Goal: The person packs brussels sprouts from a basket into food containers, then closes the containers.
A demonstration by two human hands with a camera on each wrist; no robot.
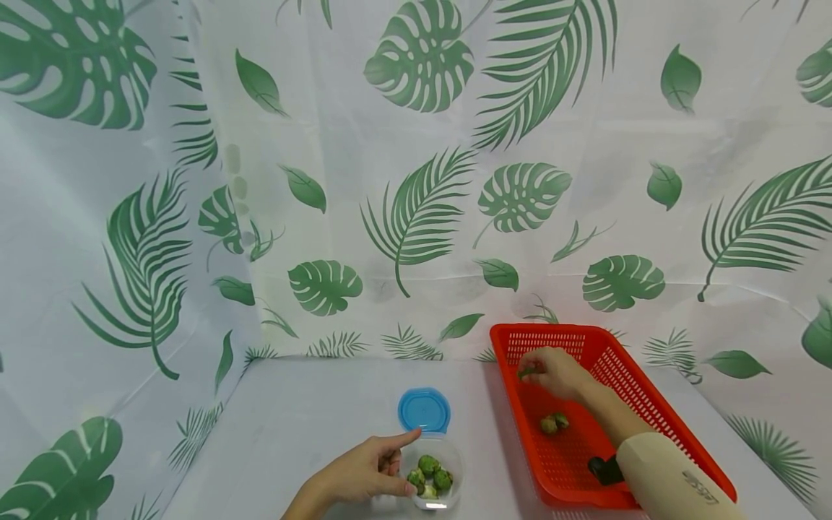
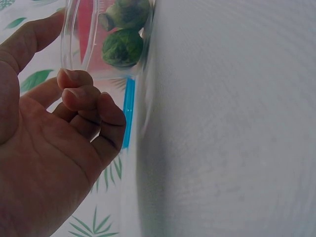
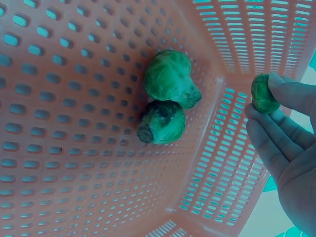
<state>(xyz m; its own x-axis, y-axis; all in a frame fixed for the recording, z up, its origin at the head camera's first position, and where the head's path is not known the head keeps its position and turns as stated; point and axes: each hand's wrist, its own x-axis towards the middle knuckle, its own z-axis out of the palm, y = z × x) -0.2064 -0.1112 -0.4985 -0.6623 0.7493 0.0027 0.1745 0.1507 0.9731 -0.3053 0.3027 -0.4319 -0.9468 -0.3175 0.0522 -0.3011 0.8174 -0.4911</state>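
In the head view, a clear plastic container [image 1: 455, 462] holds several Brussels sprouts [image 1: 429, 464], and its blue lid [image 1: 424, 410] lies folded back behind it. My left hand [image 1: 367, 469] spans the container's left side, thumb and index finger against its rim, the other fingers curled in. Inside the red basket [image 1: 529, 462], my right hand [image 1: 551, 370] is raised near the far left corner. The right wrist view shows a Brussels sprout [image 3: 264, 94] pinched between thumb and fingers. Two more sprouts [image 3: 169, 79] lie touching on the basket's floor.
A black object [image 1: 604, 471], partly hidden by the right forearm, shows at the near part of the basket. The white table [image 1: 299, 419] meets leaf-printed sheets [image 1: 403, 217] at the back and sides. The basket's perforated walls rise around the right hand.
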